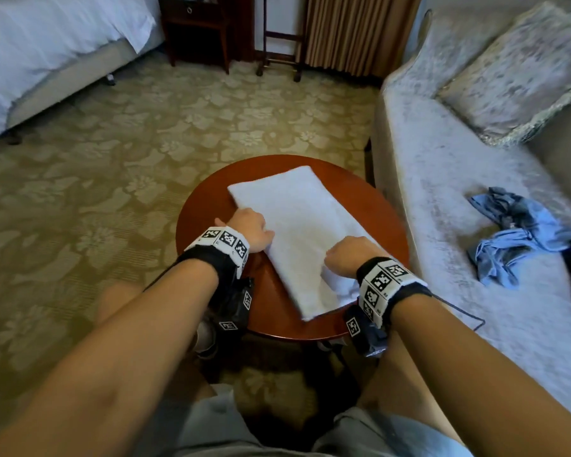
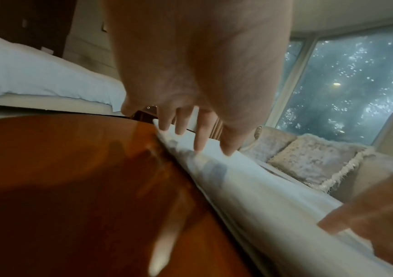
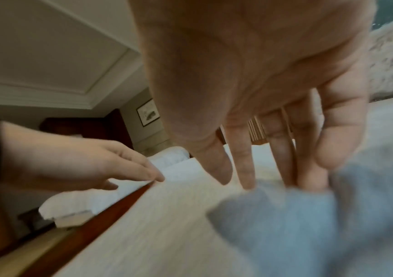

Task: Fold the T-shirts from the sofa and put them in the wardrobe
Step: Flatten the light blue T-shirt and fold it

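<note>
A bed (image 1: 30, 44), nightstand (image 1: 195, 24) and cushion (image 1: 521, 70) ring the floral carpet (image 1: 112, 159).

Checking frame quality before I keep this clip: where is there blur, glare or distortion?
Head view: mostly sharp, wide-angle bending at the edges, white T-shirt bright. Left wrist view: table smeared, with a glare streak. Right wrist view: right hand and cloth blurred.

Both bare forearms reach forward and down from the body, each wrist wrapped in a black band with black-and-white marker squares. The left hand (image 1: 249, 227) lies palm down with its fingers (image 2: 200, 131) straight and slightly spread, the tips pointing down and the thumb out to the side. The right hand (image 1: 351, 253) is also palm down, knuckles raised, its fingers (image 3: 245, 165) extended and pointing downward, close together; the two hands sit near each other, apart.
</note>
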`<state>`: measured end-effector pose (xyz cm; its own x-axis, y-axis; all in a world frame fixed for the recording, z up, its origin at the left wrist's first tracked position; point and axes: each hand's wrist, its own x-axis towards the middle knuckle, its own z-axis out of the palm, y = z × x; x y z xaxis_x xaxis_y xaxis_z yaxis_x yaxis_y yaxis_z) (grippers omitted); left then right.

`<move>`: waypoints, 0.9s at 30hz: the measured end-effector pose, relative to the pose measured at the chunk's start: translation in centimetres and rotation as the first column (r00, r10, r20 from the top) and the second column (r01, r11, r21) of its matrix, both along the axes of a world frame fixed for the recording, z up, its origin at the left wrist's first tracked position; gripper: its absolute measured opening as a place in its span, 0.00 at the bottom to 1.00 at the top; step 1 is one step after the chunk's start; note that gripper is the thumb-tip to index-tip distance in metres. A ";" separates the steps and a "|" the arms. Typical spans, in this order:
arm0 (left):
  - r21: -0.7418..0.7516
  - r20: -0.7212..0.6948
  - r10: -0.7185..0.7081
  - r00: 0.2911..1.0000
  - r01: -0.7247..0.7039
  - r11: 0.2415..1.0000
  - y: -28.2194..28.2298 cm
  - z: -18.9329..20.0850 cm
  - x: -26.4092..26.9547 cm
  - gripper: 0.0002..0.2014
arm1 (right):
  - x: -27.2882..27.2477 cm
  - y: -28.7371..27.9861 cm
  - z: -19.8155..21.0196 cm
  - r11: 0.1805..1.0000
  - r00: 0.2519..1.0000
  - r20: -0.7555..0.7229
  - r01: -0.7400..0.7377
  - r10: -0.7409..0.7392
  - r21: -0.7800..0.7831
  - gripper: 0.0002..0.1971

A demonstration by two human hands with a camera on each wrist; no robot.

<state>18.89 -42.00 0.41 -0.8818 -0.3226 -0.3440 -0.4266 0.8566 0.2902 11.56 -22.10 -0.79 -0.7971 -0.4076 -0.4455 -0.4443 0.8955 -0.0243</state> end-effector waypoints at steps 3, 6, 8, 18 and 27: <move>0.024 -0.062 0.004 0.998 -0.002 1.000 1.2 -0.8 -0.1 0.25 | 0.0 0.5 0.1 0.992 0.999 0.019 0.035 -0.033 -0.122 0.16; 0.010 -0.050 -0.100 0.994 0.100 0.995 2.2 -2.2 -0.3 0.35 | -0.9 1.6 -0.4 0.940 0.995 -0.055 0.062 -0.086 -0.336 0.19; -0.007 0.019 -0.156 0.988 0.156 0.988 2.4 -3.2 -0.6 0.39 | -1.2 2.5 -1.4 0.946 0.999 0.020 0.049 -0.045 -0.319 0.27; -0.229 0.055 -0.021 0.998 0.033 0.973 -0.4 -0.7 -3.8 0.23 | -5.3 4.3 -1.7 0.596 0.876 0.281 0.475 -0.392 -0.647 0.14; 0.705 0.103 0.680 0.726 -0.536 0.465 -3.7 -2.0 -10.6 0.28 | -11.3 2.0 -2.2 0.260 0.636 0.525 0.742 -0.566 -0.619 0.13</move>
<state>8.25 -45.67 -1.59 -0.6155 -0.5550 -0.5596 -0.6434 -0.0561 0.7634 0.26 -20.11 -3.01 -0.9044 -0.0035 -0.4267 0.3763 0.4648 -0.8014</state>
